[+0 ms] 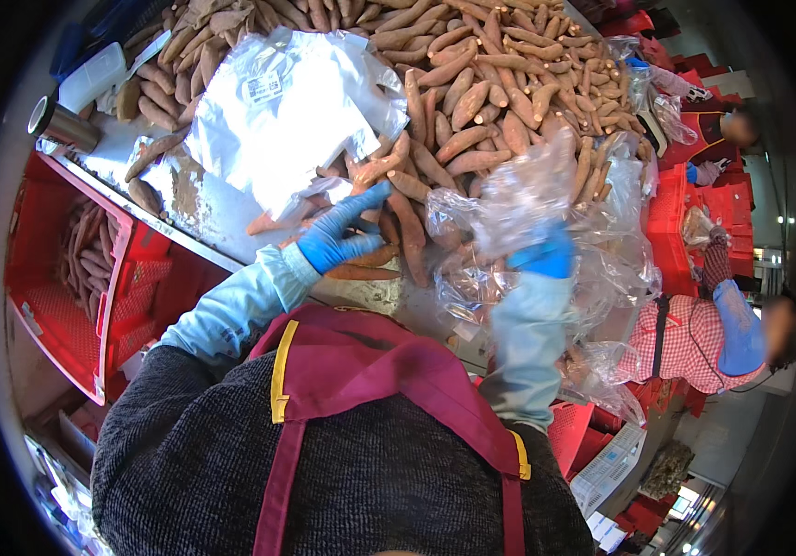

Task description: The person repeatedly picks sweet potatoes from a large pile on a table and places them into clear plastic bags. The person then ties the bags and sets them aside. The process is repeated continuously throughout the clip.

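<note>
My left hand [342, 233], in a blue glove, is at the near edge of the sweet potato pile [472, 102]. Its fingers are apart, with the fingertips beside or touching a few sweet potatoes [409, 232]; nothing is gripped in it. My right hand [546, 255], also gloved in blue, is smeared by motion. It holds a clear plastic bag [527, 195], blurred too, above the table. More clear bags [615, 264] lie to the right of that hand. A stack of white plastic bags [277, 111] rests on the sweet potatoes ahead and left.
A metal cup [64, 125] and a translucent plastic container [92, 79] stand at the table's far left. Below the left edge is a red crate [55, 306] with sweet potatoes inside. Red crates [666, 208] line the right side, near a person in a checked top [671, 343].
</note>
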`<state>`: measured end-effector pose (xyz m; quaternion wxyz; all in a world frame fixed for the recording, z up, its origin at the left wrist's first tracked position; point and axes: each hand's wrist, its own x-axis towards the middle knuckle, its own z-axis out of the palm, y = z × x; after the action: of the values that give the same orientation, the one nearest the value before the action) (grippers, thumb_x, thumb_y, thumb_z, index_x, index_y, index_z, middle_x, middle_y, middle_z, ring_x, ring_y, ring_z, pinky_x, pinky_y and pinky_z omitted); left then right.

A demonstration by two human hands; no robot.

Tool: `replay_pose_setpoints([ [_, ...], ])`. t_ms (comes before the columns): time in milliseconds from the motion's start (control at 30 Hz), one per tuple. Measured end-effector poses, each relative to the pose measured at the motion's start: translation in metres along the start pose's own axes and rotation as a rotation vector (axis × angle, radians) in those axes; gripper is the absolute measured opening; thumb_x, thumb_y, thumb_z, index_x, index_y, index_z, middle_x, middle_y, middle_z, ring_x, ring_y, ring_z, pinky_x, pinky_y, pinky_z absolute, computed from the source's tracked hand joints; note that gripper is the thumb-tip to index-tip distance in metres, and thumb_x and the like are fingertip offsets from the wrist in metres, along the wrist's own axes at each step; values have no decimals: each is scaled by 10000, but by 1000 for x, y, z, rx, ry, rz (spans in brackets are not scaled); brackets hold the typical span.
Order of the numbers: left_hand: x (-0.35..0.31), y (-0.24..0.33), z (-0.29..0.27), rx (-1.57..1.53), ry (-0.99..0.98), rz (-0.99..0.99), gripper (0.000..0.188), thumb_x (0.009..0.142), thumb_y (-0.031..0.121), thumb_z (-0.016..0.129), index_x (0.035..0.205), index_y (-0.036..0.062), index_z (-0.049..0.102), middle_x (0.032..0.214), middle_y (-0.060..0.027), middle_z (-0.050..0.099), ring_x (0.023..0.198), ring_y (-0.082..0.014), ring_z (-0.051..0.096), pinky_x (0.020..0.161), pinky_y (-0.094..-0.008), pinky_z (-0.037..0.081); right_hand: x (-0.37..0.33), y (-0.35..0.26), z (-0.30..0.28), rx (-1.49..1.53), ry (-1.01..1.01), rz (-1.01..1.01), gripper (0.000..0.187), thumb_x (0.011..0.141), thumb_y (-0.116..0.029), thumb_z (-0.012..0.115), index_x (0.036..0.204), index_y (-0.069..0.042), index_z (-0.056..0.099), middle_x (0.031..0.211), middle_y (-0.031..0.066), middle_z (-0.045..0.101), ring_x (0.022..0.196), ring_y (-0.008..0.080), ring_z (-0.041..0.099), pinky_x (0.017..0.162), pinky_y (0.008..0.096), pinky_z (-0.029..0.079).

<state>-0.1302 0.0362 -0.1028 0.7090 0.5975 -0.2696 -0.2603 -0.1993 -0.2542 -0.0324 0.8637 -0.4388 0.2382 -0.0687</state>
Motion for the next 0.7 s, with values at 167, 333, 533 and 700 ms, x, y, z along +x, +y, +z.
replay_pose_setpoints([
  [167, -7, 22, 42, 378, -45, 100, 604, 657, 107, 672, 1196, 98, 399, 1109, -109, 476, 899, -253, 533, 791, -343, 442, -49, 106, 38, -242, -167, 359, 60, 710, -71, 507, 766, -72, 528, 625, 13, 498, 429, 93, 441, 357, 199, 359],
  [333, -43, -18, -4, 508, 16, 105, 171, 718, 95, 610, 880, 46, 584, 773, -69, 570, 711, -179, 532, 626, -298, 451, -49, 105, 10, -43, -281, 487, 104, 789, -163, 513, 731, -82, 541, 518, 23, 443, 366, 96, 355, 308, 234, 283],
  [533, -194, -83, -161, -855, 1159, 198, 195, 832, 60, 354, 936, 32, 516, 896, -72, 546, 739, -199, 526, 657, -289, 453, -37, 102, -13, -162, -184, 537, 265, 832, -357, 459, 776, -108, 532, 584, 10, 433, 378, 101, 310, 331, 245, 244],
  [700, -317, -189, -151, -1242, 1518, -36, 317, 834, 176, 424, 1139, 105, 473, 1125, -50, 502, 993, -220, 470, 920, -310, 356, -8, 108, -12, -307, -216, 377, 154, 800, -159, 498, 838, -25, 563, 682, 42, 539, 354, 70, 343, 302, 201, 249],
])
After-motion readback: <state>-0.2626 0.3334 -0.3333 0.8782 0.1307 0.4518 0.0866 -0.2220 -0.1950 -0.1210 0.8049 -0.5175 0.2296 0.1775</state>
